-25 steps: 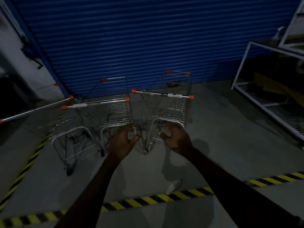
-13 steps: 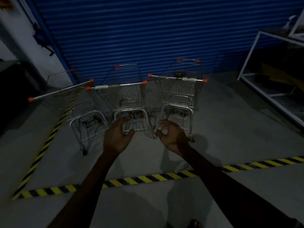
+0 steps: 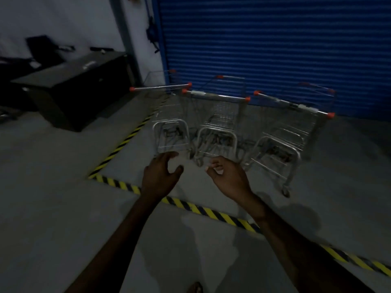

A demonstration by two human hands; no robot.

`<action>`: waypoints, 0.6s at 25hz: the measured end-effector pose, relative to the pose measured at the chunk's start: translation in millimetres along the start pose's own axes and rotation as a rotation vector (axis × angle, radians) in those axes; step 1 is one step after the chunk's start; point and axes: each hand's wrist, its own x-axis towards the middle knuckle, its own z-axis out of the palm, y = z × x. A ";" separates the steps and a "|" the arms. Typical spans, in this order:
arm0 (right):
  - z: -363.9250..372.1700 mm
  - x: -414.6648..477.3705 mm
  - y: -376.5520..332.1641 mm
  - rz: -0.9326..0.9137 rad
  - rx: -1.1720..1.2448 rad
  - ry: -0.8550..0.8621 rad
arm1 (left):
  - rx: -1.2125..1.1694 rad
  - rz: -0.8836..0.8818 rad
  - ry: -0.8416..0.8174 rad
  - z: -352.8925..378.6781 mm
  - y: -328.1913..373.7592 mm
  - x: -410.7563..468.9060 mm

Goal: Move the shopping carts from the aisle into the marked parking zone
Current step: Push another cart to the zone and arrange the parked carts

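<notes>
Head view: left hand (image 3: 161, 176) and right hand (image 3: 229, 176) have released the carts (image 3: 218, 125).

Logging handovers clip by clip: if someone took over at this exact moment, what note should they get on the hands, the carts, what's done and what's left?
Hands: the left hand is open with fingers spread; the right hand is loosely curled. Neither holds anything.
Carts: the left cart, middle cart and right cart stand side by side inside the striped floor tape, in front of the blue shutter. The right cart sits at an angle.
Done: three carts are parked in the zone.
Left: the aisle is out of view, so check it for more carts; perhaps square up the right cart.
</notes>
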 end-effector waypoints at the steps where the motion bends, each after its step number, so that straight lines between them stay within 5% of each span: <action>1: 5.3 -9.6 -6.4 -0.031 0.018 -0.026 | -0.003 -0.043 0.025 -9.9 -1.7 -18.9; 15: 128.4 -150.0 -165.3 -0.396 0.156 -0.459 | 0.172 -0.486 0.416 -172.5 -59.6 -284.4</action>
